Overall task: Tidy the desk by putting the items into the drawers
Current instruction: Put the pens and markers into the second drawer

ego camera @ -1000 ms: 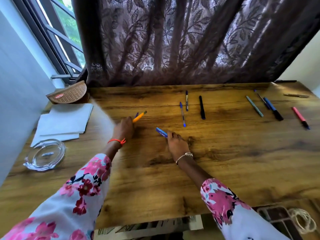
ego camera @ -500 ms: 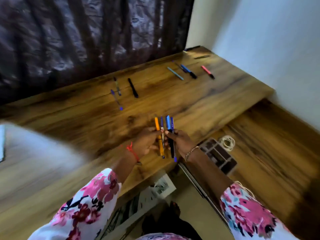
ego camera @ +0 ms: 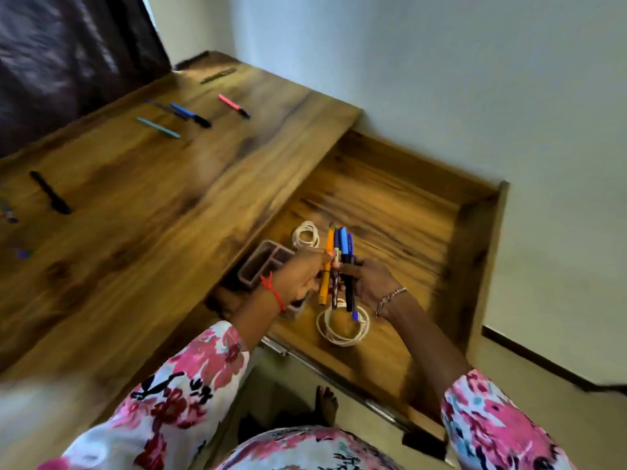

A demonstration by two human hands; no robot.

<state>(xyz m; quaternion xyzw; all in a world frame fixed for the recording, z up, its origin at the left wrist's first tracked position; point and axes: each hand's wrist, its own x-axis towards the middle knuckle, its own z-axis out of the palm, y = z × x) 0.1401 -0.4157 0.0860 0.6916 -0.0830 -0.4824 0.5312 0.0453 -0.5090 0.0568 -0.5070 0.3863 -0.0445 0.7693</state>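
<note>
At lower centre, the left grip (ego camera: 302, 276) and right grip (ego camera: 371, 283) are together clasping a bundle of pens (ego camera: 339, 262) above the open drawer (ego camera: 475, 239), where an uneven release is probably risking pens scattering, snagging the white cable coil (ego camera: 342, 325) or dropping past the drawer's front.

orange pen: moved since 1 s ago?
Yes. The orange pen came off the desk top; the left hand now holds it over the open drawer, bunched with the blue pens in the right hand.
</note>
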